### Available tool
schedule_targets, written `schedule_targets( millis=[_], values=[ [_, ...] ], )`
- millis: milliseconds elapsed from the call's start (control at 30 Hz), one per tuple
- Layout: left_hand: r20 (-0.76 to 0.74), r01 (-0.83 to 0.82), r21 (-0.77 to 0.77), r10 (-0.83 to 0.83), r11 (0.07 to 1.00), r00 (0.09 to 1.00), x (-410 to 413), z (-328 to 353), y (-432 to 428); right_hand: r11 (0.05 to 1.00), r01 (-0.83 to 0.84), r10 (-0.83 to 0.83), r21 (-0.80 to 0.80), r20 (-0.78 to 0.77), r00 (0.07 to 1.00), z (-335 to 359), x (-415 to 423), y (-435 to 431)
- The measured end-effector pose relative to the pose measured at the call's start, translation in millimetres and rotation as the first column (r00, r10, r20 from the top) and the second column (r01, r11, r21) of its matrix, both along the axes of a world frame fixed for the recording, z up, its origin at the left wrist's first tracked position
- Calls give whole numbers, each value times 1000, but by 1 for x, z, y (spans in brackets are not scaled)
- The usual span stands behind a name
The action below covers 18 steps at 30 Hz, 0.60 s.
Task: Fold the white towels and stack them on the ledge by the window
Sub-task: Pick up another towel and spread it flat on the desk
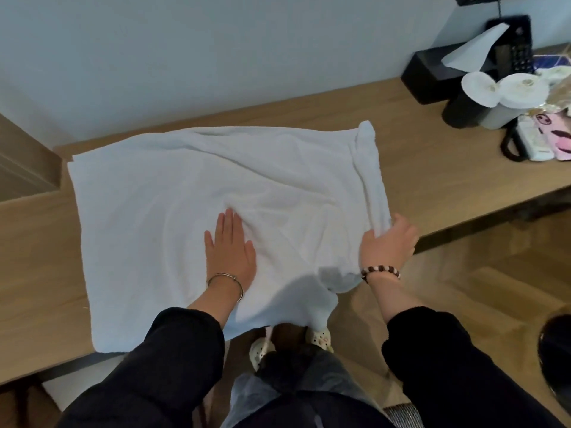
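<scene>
A large white towel (173, 193) lies spread and wrinkled over the wooden ledge (432, 168), its near right corner hanging off the front edge. My left hand (230, 250) presses flat on the towel's near middle, fingers straight. At the towel's right edge my right hand (387, 245) grips the bunched cloth, fingers curled under the fold.
At the ledge's far right stand a black tissue box (432, 78), two toilet rolls (506, 91) on dark cups, a phone (522, 143) and printed packets. A wooden block (24, 159) rises at the left. My feet in pale clogs (318, 336) stand on the wood floor below.
</scene>
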<state>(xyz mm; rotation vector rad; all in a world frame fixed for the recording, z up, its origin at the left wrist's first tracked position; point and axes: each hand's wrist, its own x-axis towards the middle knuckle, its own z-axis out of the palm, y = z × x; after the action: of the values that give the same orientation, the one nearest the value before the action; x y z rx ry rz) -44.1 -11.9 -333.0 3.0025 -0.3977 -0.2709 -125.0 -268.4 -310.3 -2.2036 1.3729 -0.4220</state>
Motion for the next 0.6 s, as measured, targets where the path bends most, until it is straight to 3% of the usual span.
schedule_targets(
  millis=[167,400,533,600],
  values=[
    [3,130,-74,-130,989,992,-2,2,-2,999,-35,37,25,-70,997,-10,-3,5],
    [3,195,-103,-196,975,981,-2,0,4,974,205,-198,95,-79,977,19,20,-70],
    [18,254,-87,-254,963,967,-1,-2,5,982,152,-163,113,100,981,38,48,-124],
    [21,270,-84,-269,959,963,-1,-2,5,994,94,-93,54,-6,996,42,63,-133]
  ],
)
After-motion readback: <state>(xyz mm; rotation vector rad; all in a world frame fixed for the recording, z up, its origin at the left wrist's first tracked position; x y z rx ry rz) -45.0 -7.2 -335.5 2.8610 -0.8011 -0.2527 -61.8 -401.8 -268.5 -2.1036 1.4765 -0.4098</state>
